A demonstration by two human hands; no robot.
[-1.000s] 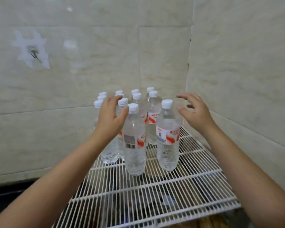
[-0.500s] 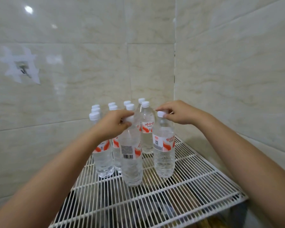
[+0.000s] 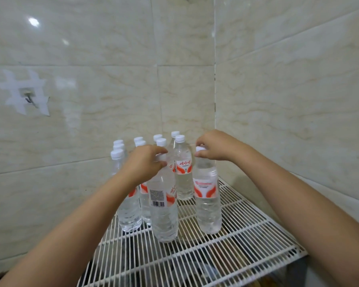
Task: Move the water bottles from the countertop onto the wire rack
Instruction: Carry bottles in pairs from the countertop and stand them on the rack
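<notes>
— Both hands are busy, then? What is each one on?

— Yes. Left hand has its fingers curled round the cap and neck of the front water bottle, the one showing a barcode, at centre frame. Right hand pinches the white cap of the right-hand water bottle, just right of centre. Each hand sits on top of its bottle, so the bottle bodies hang straight below the knuckles.

— Are those two lifted or standing?

— Both look to be standing with their bases on the wire rack, which fills the lower middle and lower right of the frame. I can't tell whether any weight is off the wires.

— And the others?

— A cluster of capped bottles stands upright just behind the two held ones, packed towards the corner of the tiled wall.

— So how far along is the job?

— Well along, I'd judge. Every bottle in view is on the rack. No bench shows anywhere, so I can't say whether more wait there. What seems left here is releasing these two, perhaps after nudging them against the group.
</notes>
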